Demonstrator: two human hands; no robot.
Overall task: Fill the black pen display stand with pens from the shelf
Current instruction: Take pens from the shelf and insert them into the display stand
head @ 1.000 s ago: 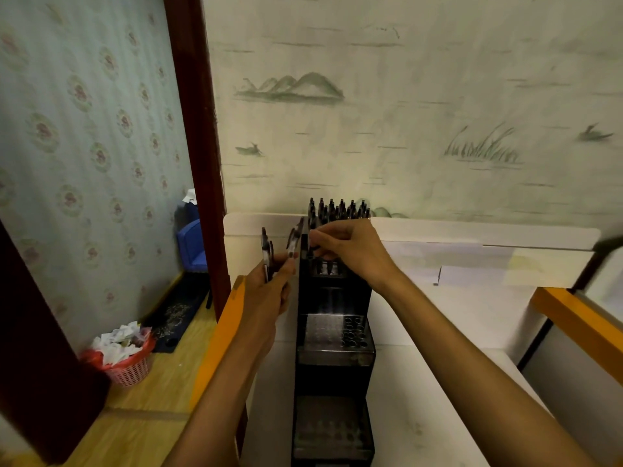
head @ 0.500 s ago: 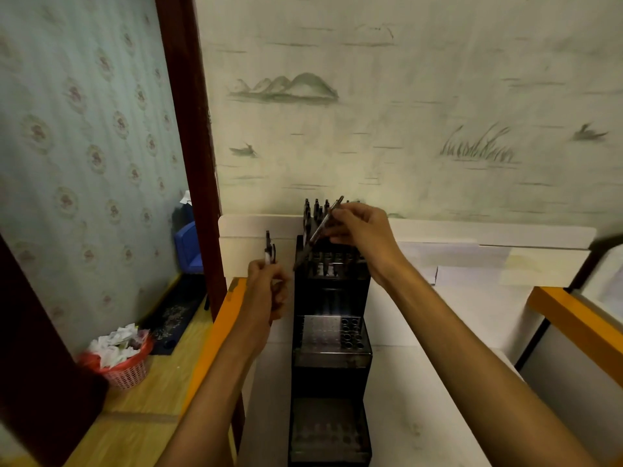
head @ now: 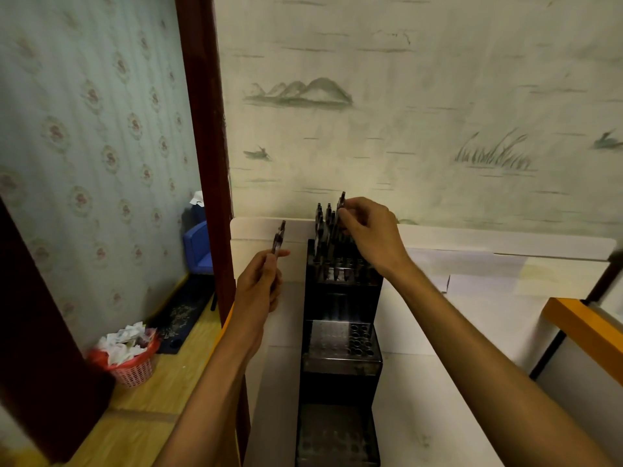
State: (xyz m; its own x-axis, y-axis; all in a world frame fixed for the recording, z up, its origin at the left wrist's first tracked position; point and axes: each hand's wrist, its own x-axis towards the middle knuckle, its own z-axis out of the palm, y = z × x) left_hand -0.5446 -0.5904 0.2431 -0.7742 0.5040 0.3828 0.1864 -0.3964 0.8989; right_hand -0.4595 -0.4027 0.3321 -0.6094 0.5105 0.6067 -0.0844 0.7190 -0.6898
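Centre of the frame, running from mid-height down to the bottom edge: the black pen display stand [head: 340,332], a tall stepped rack w/ three tiers, standing on a white shelf surface [head: 438,382]. Top tier, just above frame centre, already has a cluster of dark pens [head: 323,227] upright in its holes; the middle tier shows open round holes on its right side, and the lowest tier at bottom centre is too dim to read (holes only faintly visible).

Right hand [head: 369,230] is over the top tier, fingers curled and pinching one dark pen [head: 341,205] near its upper end; the pen stands nearly upright, tip down among the others. Can't tell if its tip sits in a hole yet.

Left hand [head: 261,284] is left of the stand, apart from it, fingers wrapped round a small bunch of spare pens [head: 278,237] that stick up above the fist, index finger partly extended.

Lower left of the frame: a red basket [head: 131,365] full of crumpled paper on a wood floor, beside a dark door frame [head: 202,129]. Painted wall w/ hills and reeds fills the upper right.
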